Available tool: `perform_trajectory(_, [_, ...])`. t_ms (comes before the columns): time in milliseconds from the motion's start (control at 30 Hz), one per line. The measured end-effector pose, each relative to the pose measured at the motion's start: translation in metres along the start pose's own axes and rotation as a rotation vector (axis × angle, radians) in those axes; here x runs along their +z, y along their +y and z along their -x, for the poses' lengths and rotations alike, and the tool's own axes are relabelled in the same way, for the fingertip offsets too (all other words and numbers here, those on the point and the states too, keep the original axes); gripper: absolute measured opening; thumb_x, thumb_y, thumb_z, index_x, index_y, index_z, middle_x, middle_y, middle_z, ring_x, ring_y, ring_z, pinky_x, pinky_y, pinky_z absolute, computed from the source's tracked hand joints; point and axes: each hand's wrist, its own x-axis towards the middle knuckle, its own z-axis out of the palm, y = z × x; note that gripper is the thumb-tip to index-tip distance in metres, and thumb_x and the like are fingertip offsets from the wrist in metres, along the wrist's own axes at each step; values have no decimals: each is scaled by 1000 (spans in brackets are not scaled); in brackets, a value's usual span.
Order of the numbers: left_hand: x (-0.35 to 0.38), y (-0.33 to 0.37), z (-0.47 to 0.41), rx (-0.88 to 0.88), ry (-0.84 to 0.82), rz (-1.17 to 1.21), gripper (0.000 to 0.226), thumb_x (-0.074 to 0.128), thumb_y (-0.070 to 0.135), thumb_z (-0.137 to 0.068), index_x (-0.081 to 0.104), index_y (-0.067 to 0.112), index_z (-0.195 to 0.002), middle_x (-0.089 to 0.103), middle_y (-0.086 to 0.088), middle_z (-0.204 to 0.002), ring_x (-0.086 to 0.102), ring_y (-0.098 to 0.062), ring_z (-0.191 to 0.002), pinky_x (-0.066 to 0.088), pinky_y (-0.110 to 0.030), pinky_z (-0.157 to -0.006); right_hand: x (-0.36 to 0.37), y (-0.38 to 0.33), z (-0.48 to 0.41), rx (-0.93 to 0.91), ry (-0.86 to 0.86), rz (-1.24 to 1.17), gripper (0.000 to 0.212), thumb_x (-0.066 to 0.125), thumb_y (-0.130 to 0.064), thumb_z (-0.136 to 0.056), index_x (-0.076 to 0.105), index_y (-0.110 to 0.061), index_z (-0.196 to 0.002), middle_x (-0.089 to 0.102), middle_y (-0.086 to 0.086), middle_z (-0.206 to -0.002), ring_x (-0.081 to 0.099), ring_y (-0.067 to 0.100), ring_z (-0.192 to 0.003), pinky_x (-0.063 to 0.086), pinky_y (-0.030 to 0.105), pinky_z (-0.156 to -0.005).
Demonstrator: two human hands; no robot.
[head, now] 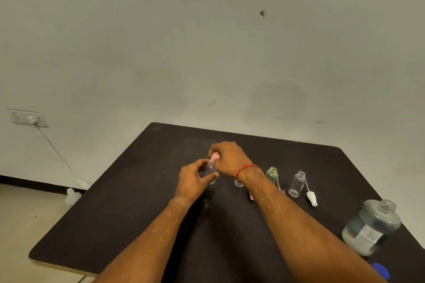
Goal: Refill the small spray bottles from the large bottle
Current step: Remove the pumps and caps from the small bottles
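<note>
Pale, scuffed wall fills the far half of the view, with a wall socket and its white cable on the left; below it a dark table carries everything. Near the table's middle the left hand curls fingers and thumb round the body of a small clear spray bottle. Whether its base touches the surface I cannot tell. The right hand, a red thread at its wrist, pinches the pink spray cap on top of that bottle. Loosening or tightening cannot be read from here.

Just right of the hands stands a row of small bottles: one half hidden behind the right wrist, a greenish bottle and a clear open bottle, with a white spray head lying beside the last. The large bottle stands at the near right, neck uncapped and partly full of clear liquid, a blue cap lying nearer by the edge.

The small bottle looks light, smooth and easy to tip, so it likely wants a firm hold low on its body while the cap is turned by fingertips. The large one should be heavy and sloshing; a full hand round its wide body seems the safest hold, with a slow pour into such narrow necks
</note>
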Motion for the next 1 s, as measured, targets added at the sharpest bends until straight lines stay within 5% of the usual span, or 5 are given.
perform_trajectory(367, [3,-2,-4,-7,-4,-17,45,84,34,-78,68,25,-119,70,15,-106,65,-1,-98,52,-17,-87,-2,11,6,-49,210,-90,19,68,-7,-77,57,-23,-78,59,-7,-80,56,12,-74,53,27,-67])
perform_trajectory(500, [3,-9,-4,-57,52,23,45,86,31,-76,71,23,-118,72,13,-106,66,0,-97,54,-19,-88,16,18,16,122,374,-418,30,70,-1,-75,67,-23,-95,65,-6,-84,59,4,-75,51,15,-66])
perform_trajectory(567, [4,-12,-4,-72,76,27,44,87,30,-75,71,22,-116,73,12,-104,67,1,-94,56,-20,-87,35,23,21,224,409,-490,36,70,-2,-76,72,-23,-105,69,-5,-93,64,5,-83,55,20,-77])
perform_trajectory(733, [7,-16,-5,-93,58,0,47,84,29,-78,68,21,-121,71,11,-108,65,-3,-98,54,-21,-88,77,30,36,397,444,-537,13,70,-17,-85,72,-19,-98,70,-6,-87,65,5,-80,57,25,-81])
perform_trajectory(1000, [14,-22,-5,-132,36,-11,49,84,22,-79,66,21,-125,72,6,-114,65,-4,-102,52,-19,-90,108,33,43,384,433,-347,4,65,-31,-90,62,-29,-87,68,-11,-76,64,3,-75,55,26,-69])
